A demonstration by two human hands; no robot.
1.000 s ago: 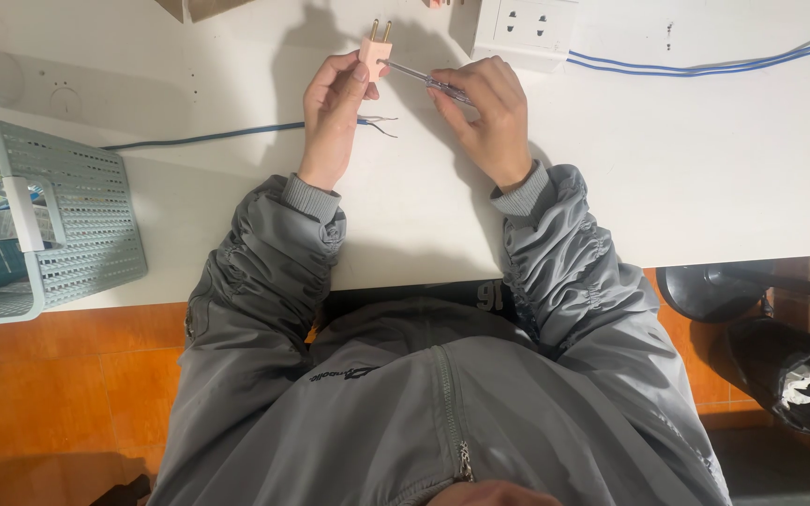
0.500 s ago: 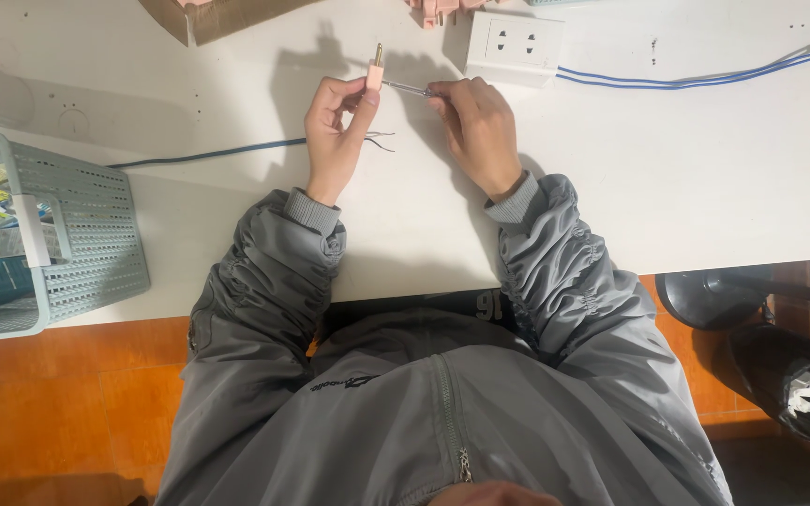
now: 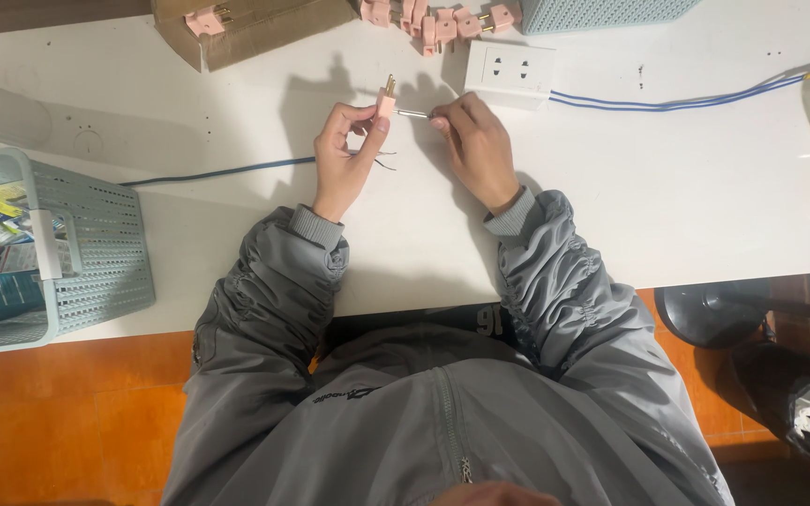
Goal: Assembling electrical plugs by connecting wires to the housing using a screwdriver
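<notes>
A pale blue mesh basket (image 3: 96,253) at the table's left edge holds coloured packets. A cardboard box (image 3: 255,33) at the far edge contains a pink plug. Over the white table (image 3: 686,187), the left hand (image 3: 344,155) pinches a pink plug (image 3: 385,99); the right hand (image 3: 475,145) grips a thin screwdriver (image 3: 412,113) against it.

The small pink two-pin plug (image 3: 385,97) now stands upright between the hands, and the thin metal screwdriver (image 3: 413,113) lies level against its side.
</notes>
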